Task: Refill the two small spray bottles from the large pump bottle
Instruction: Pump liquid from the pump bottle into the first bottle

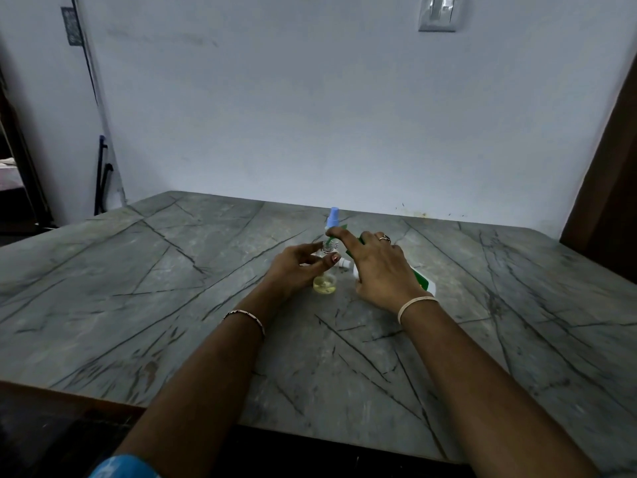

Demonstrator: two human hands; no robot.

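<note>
A small clear spray bottle with yellowish liquid at its bottom stands mid-table, its top off. My left hand grips its upper part with fingers and thumb. The large white pump bottle with a green label leans towards it from the right, mostly hidden under my right hand. That hand wraps the bottle, and its index finger lies along the green pump head, just above the small bottle's neck. A second small spray bottle with a light blue cap stands upright right behind them.
A small white part, perhaps the removed spray top, lies on the grey marble-patterned table between my hands. The wall runs along the table's far edge. A dark wooden frame rises at the right.
</note>
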